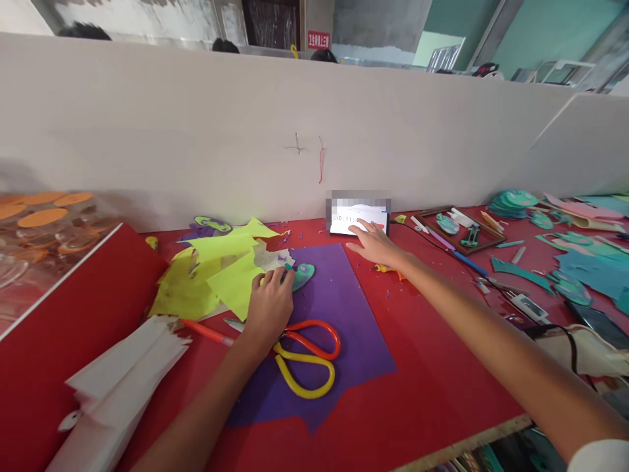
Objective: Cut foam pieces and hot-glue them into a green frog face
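My left hand (270,301) is closed, its fingers curled round the edge of a teal cut-out piece (303,276) with a rounded end. Part of that piece is hidden under the fingers. Below the wrist lie big scissors (307,380) with one red and one yellow handle, on a sheet of purple felt-like material (339,301). My right hand (376,242) is stretched forward with fingers apart, fingertips over the lit screen of a phone (339,221) that leans against the partition and shows a timer.
Yellow-green scraps (226,262) lie left of my left hand, with crumpled white paper (122,387) nearer me. Clear cups with orange lids (44,216) stand far left behind a red board. On the right are a brown tray (484,242), a cable, a white charger (528,306) and teal cut-outs (514,200).
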A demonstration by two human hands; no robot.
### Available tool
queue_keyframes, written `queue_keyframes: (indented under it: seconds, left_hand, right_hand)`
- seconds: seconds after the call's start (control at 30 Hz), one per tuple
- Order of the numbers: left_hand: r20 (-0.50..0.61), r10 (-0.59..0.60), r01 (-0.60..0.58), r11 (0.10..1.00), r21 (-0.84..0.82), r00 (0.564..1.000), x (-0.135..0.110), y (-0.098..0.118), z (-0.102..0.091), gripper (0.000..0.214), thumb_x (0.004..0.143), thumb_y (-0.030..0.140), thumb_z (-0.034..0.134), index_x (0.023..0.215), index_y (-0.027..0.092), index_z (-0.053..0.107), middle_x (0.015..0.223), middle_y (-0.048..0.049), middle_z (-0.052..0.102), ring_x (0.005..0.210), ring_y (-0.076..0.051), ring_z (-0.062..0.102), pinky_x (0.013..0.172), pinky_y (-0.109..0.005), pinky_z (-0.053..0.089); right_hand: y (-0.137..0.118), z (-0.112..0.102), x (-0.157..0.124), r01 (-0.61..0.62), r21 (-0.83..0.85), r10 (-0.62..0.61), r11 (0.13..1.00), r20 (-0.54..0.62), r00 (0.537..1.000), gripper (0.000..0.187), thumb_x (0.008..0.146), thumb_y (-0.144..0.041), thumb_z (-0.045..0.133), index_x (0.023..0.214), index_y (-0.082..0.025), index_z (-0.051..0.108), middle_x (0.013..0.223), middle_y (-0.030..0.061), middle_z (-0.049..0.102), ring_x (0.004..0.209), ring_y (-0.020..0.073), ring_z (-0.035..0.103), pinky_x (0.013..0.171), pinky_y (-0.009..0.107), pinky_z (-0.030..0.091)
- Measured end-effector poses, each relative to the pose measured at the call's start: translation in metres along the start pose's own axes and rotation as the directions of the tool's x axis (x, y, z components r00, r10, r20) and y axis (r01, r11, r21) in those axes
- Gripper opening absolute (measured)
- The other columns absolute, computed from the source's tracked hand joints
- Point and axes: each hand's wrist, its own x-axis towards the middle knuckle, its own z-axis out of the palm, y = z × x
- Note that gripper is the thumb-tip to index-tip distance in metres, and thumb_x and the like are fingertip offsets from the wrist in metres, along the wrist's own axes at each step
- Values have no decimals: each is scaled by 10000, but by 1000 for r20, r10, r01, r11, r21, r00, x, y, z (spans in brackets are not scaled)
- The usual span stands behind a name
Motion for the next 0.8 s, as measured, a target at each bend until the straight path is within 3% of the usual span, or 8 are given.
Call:
queue_keyframes:
  seconds: [0.23, 0.37, 0.5, 0.63, 0.8]
  left_hand:
    - [-7, -8, 8, 1000, -4, 1000, -1, 1, 0, 335, 959, 142, 417, 1204, 194, 639, 1253, -134, 652, 1063, -293, 616, 949, -449, 431]
    - [10, -15, 15, 1000, 0, 1000, -1, 1, -2, 332, 966, 148, 414, 1209, 190, 636, 1263, -133, 649, 1075, -292, 609, 964, -445, 425]
    - [8, -16, 17, 1000, -9, 1000, -1, 1, -1, 328, 962, 149, 420, 1206, 185, 636, 1264, -136, 647, 1088, -295, 605, 969, -452, 419]
    - [-9, -18, 18, 1000, -8, 1000, -1, 0, -1, 319, 955, 145, 429, 1189, 193, 641, 1245, -135, 655, 1067, -294, 612, 959, -452, 422]
    - [-16, -17, 17, 1000, -20, 1000, -2, 1, 0, 307, 959, 149, 433, 1178, 189, 644, 1229, -131, 661, 1060, -296, 620, 953, -458, 434]
  right_hand:
    - [3, 6, 1, -35, 50, 34, 998, 9, 999, 493, 986, -492, 465, 1374, -195, 534, 1532, 201, 443, 1469, 369, 338, 1138, 578, 329]
    - [16, 9, 5, -7, 51, 13, 999, -124, 992, 417, 990, -355, 433, 1345, -172, 551, 1436, 191, 539, 1422, 340, 408, 1140, 548, 337]
    - [38, 8, 5, -79, 28, 83, 996, -220, 972, 414, 925, -223, 450, 1308, -120, 570, 1332, 202, 604, 1353, 343, 474, 1126, 530, 360]
    - [48, 7, -1, -95, 29, 99, 995, -203, 974, 416, 911, -236, 481, 1308, -153, 574, 1329, 186, 606, 1358, 349, 466, 1116, 538, 369]
    - [38, 8, -5, -75, 95, 92, 993, -188, 978, 361, 910, -282, 542, 1240, -150, 605, 1321, 191, 615, 1343, 375, 479, 1102, 556, 376]
